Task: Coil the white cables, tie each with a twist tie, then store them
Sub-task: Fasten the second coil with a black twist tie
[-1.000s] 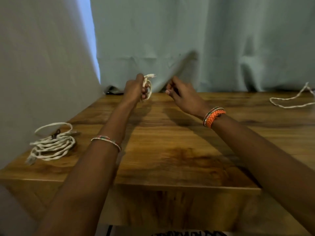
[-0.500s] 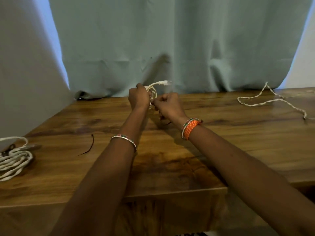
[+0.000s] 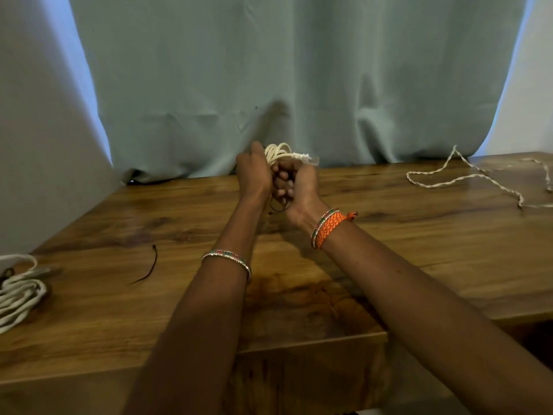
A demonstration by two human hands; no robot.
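Both hands meet above the far middle of the wooden table [image 3: 299, 295]. My left hand [image 3: 254, 172] grips a small coil of white cable [image 3: 276, 151], whose loops and plug end stick out above the fingers. My right hand [image 3: 299, 184] is closed against the same coil from the right, and a thin dark twist tie [image 3: 276, 206] hangs below the fingers. A second dark twist tie [image 3: 149, 266] lies loose on the table at left. A tied white cable coil [image 3: 18, 292] rests at the left edge. An uncoiled white cable [image 3: 478, 178] sprawls at the far right.
A pale green curtain [image 3: 299, 85] hangs right behind the table's far edge. A grey wall [image 3: 36, 145] stands at left. The table's front edge [image 3: 269, 351] steps down near the middle, with a lower panel below.
The view has shifted, and the tied coil now sits at the left edge of the frame. My right hand has closed in on the coil held by my left hand.
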